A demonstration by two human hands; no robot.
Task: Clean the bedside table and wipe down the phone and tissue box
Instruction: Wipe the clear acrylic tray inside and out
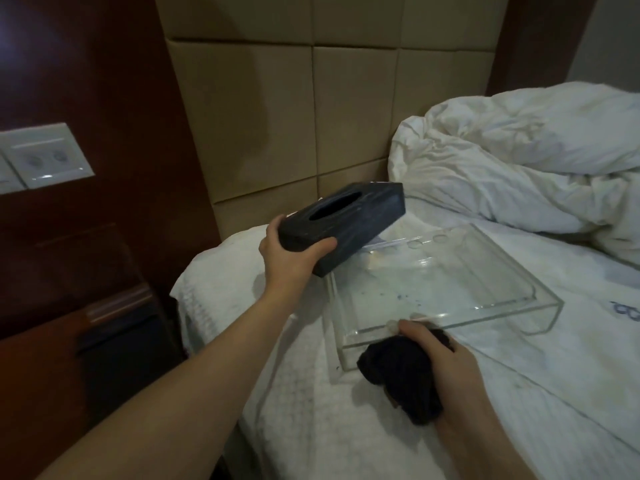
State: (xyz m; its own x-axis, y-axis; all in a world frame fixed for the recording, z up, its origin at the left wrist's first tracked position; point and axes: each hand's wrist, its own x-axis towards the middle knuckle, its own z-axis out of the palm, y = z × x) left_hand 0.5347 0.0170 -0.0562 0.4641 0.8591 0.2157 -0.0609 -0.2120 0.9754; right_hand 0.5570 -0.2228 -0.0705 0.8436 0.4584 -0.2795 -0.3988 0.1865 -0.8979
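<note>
Head view: left hand [289, 252] grips tissue box [349, 221] tilted above clear tray [512, 299], likely for wiping; right hand [450, 368] clutches dark cloth [398, 375] on bed [277, 393].

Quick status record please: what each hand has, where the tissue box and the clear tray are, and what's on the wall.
left hand: grips tissue box by its near end, tilted, lifted above the tray's far left corner
right hand: holds dark cloth at tray's near edge
clear tray: lies on white bed sheet
duvet: bunched, far right
wall: socket panel, left
phone: not in view
</note>
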